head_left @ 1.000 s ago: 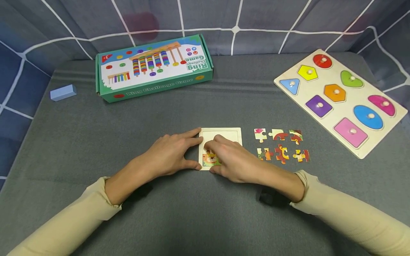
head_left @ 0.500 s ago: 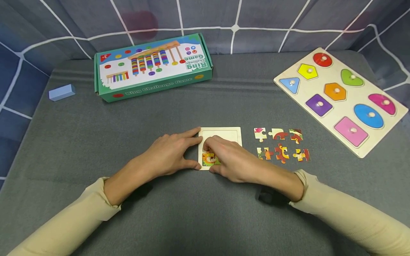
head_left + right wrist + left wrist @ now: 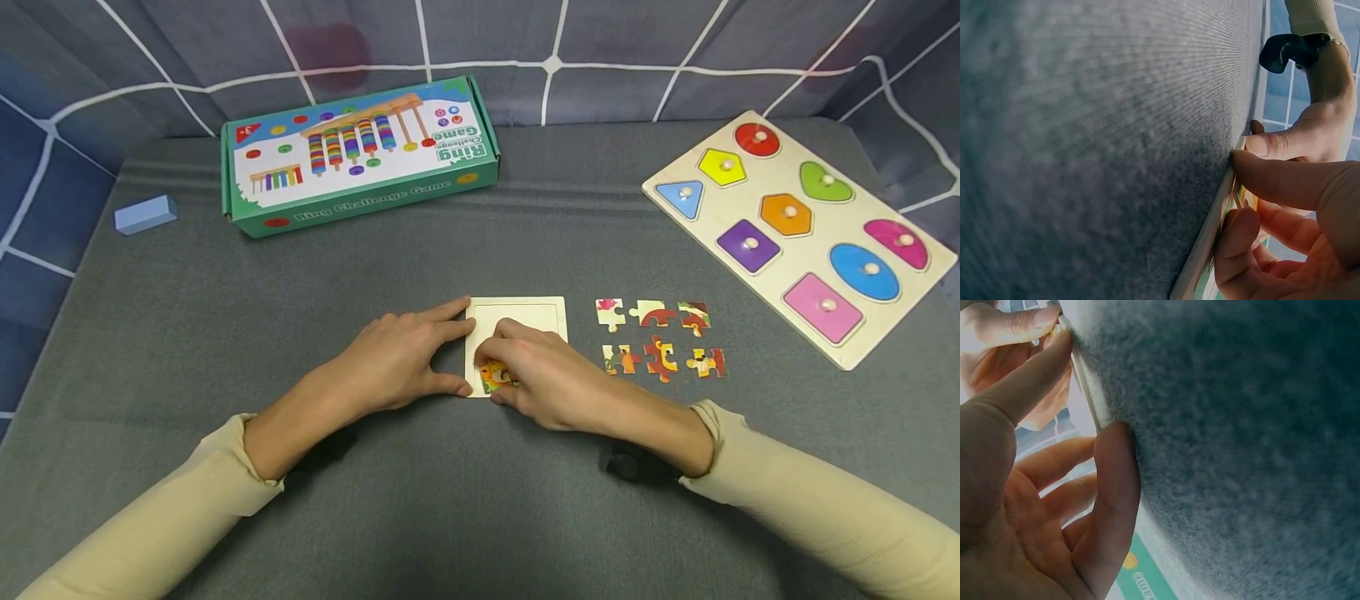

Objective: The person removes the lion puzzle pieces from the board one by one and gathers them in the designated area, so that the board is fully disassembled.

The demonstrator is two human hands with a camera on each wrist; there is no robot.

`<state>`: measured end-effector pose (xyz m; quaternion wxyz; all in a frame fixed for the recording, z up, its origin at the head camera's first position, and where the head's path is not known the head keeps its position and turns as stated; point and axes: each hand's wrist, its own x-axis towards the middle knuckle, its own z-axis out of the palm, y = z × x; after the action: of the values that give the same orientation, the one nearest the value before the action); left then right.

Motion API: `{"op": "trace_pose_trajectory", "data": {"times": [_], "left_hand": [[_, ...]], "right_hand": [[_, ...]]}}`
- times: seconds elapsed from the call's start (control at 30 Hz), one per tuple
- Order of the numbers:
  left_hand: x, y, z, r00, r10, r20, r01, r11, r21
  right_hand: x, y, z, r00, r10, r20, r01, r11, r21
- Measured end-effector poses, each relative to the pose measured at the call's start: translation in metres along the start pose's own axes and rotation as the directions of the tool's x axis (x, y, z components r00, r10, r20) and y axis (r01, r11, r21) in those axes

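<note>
A small square wooden puzzle tray (image 3: 517,301) lies on the grey cloth in the head view. My left hand (image 3: 397,360) spreads along its left edge, thumb at the near corner and fingertips against the side. Over the tray, my right hand (image 3: 551,375) pinches a jigsaw piece (image 3: 497,377) with a yellow animal face. That piece sits slightly turned at the tray's near left; my fingers hide part of it. In the right wrist view, the piece's edge (image 3: 1237,195) stands tilted between thumb and fingers. Several loose jigsaw pieces (image 3: 660,358) lie in two rows right of the tray.
A green Ring Challenge Game box (image 3: 360,158) lies at the back left, with a light blue block (image 3: 146,215) beside it. A wooden shape board (image 3: 798,242) with knobbed pieces lies at the right. Tile-patterned cloth (image 3: 495,50) hangs behind the table.
The animal-face piece, lying straight half a second ago, is now turned and shifted slightly right under my right fingers. My left hand stays at the tray's edge.
</note>
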<state>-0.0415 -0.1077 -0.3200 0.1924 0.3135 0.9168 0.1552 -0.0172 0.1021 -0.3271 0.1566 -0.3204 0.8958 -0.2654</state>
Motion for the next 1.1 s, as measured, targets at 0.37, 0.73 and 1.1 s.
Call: {"op": "trace_pose_trajectory", "data": {"times": [0.37, 0.73, 1.1], "left_hand": [[0.001, -0.001, 0.001, 1.0, 0.006, -0.012, -0.006, 1.0, -0.002], [0.002, 0.0, 0.001, 1.0, 0.005, -0.001, -0.005, 1.0, 0.004], [0.001, 0.0, 0.002, 1.0, 0.002, -0.011, -0.002, 1.0, 0.021]], "right_hand": [[-0.003, 0.002, 0.0, 0.999, -0.015, -0.033, 0.015, 1.0, 0.008], [-0.012, 0.005, -0.008, 0.996, -0.055, -0.072, 0.057, 0.998, 0.032], [-0.032, 0.018, -0.014, 0.995, 0.03, -0.09, -0.028, 0.999, 0.024]]}}
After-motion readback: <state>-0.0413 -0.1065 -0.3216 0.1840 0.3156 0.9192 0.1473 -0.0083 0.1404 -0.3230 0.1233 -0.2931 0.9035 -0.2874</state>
